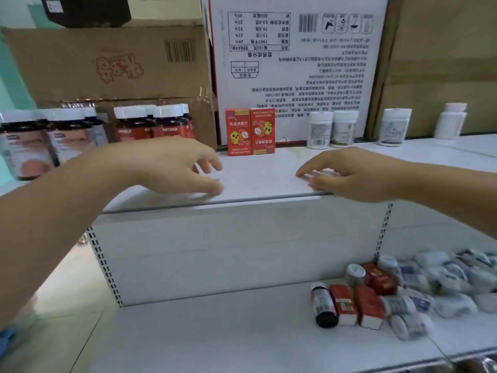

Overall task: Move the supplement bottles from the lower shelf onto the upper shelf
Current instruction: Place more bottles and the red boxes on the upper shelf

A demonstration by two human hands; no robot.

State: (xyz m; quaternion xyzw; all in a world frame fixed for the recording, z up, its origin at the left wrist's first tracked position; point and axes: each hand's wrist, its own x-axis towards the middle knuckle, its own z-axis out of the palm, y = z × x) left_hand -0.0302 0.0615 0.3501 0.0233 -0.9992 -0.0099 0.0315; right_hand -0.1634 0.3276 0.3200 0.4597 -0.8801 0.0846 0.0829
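1. Two hands are up at the upper shelf (255,181) — your left hand (172,165) and your right hand (349,175).
2. Your left hand hangs over the front edge of that shelf. Its fingers are loosely bent, with a small gap between thumb and fingers, and they hold nothing.
3. Your right hand is near it, also over the front edge. Its fingers are bent a little and point to the left, with nothing in them. You cannot tell if the tips touch the shelf.
4. The supplement bottles (441,286) lie in a heap on the lower shelf (215,335), far over on the right side. Most are white and lie on their sides.
5. At the left edge of the heap lies a dark bottle (324,305), with red boxes (357,305) just beside it.
6. On the upper shelf, two red cartons (250,131) stand at the back, between your hands. Four white bottles (332,129) stand to the right of them, and dark jars (153,122) with white lids stand to the left.
7. Behind all this stand a brown cardboard box (107,63) and a white box (295,76) — its print is upside down.
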